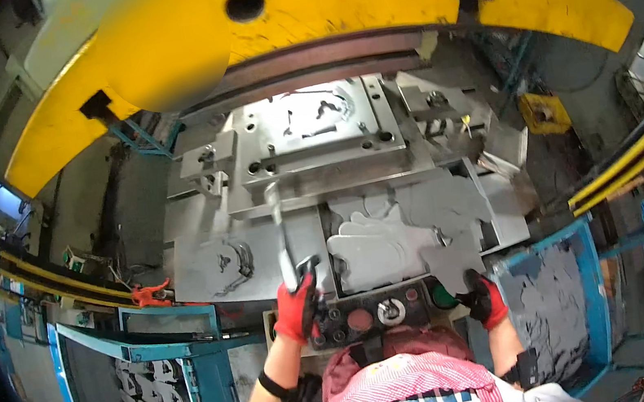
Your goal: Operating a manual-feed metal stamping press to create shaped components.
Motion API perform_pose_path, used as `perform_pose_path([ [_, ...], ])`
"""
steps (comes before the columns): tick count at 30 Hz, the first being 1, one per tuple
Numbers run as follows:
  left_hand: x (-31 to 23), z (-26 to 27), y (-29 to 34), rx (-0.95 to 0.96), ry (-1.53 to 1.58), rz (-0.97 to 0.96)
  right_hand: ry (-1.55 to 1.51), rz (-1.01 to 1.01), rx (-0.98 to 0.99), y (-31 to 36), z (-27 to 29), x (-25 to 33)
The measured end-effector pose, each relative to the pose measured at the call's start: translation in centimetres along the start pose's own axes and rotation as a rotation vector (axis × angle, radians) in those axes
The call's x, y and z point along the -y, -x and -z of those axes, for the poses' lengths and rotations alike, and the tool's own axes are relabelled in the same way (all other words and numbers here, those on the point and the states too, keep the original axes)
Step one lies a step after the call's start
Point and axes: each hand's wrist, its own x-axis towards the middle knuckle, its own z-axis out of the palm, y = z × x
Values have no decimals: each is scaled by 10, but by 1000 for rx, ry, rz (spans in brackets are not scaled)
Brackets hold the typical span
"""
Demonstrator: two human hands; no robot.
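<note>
Gripping a long, pale metallic tool [286, 259] in the left hand [298, 310], curled the red-and-black gloved fingers closely round its lower end. Pointed the tool away from the body, almost straight up the view, with its far end blurred near the front edge of the steel die [312, 157]; could not make out whether touching it. Angled the left forearm [284, 356] upward and slightly inward from the lower edge, with a black band [277, 388] around it.

Set the right hand [486, 303], gloved alike, at the near right edge of a flat grey sheet [444, 262], with dark fingers partly bent and touching the rim. Could not make out whether pinching it between thumb and fingers. Held the right forearm [506, 341] nearly upright in the view, with the wrist tipped inward toward the sheet.

Saw the flat grey sheet in front of the body, right of the middle, overlapping a spread of similar grey sheets [374, 251] on the counter [315, 272] and jutting past its near edge. Noted a black control box [376, 321] between the hands, and a blue crate [594, 261] of grey pieces just beyond the right hand.
</note>
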Motion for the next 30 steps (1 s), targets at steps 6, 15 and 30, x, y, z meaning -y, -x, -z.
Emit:
perform_pose_path([
  [6,-81,-32,-116,169,-74,-151,-354,-142,-377,-13,-37,39],
  [15,-125,-51,-142,165,-221,91,-566,-160,-588,-9,-31,45],
  [30,-11,126,40,-359,-27,142,-132,33,-539,-16,-5,127],
])
